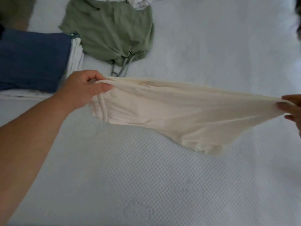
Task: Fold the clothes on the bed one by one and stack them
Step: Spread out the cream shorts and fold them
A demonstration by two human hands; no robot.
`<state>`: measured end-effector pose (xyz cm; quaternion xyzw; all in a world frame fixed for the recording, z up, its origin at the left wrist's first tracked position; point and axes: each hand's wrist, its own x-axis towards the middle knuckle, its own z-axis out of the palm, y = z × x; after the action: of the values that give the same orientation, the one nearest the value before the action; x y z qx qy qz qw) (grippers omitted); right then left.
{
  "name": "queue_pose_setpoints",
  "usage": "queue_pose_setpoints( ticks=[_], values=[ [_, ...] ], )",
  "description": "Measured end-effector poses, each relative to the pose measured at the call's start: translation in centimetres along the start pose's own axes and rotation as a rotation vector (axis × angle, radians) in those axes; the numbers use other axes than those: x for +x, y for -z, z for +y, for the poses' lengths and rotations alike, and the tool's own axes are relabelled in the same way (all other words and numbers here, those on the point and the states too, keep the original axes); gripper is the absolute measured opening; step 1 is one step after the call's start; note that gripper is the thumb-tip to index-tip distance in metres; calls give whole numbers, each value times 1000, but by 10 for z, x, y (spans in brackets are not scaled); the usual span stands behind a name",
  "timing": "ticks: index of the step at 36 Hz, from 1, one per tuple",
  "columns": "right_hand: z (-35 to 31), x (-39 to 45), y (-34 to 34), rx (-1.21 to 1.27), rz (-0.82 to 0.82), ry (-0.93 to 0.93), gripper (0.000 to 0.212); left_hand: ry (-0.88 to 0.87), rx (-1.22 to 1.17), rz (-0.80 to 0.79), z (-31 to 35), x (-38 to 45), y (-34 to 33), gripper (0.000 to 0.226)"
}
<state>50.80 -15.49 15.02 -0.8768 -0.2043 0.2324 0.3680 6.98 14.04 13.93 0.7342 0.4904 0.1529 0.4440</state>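
The left hand (83,88) pinches the waistband end of the cream shorts (171,111); the right hand (291,108) pinches the far end. Between both grips, the shorts hang stretched above the bed (130,185).

Place: I am in a bedroom at home.
Bed: a bare white quilted mattress (146,185) fills my view.
Laundry: green drawstring shorts (110,31) lie loose on it, beside a folded stack topped in blue (32,59).
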Motion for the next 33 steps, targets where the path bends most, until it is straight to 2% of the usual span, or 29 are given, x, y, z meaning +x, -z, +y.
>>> queue_pose_setpoints(
  ticks=[3,6,7,9,13,18,23,26,30,33],
  values=[
    [-29,-27,35,-1,-64,11,41,-67,78,12,31,-28,34,17],
    [-52,-54,76,-30,-103,32,30,-114,193,-61,63,-61,70,36],
    [-58,-64,88,-41,-102,42,23,-132,235,-94,72,-73,79,35],
    [-62,-82,107,-89,-99,45,14,-158,300,-116,85,-95,92,20],
    [-62,-119,132,-216,-62,35,26,-205,375,-69,101,-134,103,10],
    [-72,-170,160,-109,34,30,12,-248,294,36,121,-181,110,17],
    [-83,-213,180,25,77,44,14,-188,227,51,140,-219,115,8],
    [-85,-231,191,69,98,77,25,-152,118,106,154,-238,116,21],
    [-75,-244,203,-25,-36,94,43,-70,189,61,164,-267,111,20],
    [-58,-257,217,-119,-159,76,28,-35,269,34,165,-297,101,23]
  ],
)
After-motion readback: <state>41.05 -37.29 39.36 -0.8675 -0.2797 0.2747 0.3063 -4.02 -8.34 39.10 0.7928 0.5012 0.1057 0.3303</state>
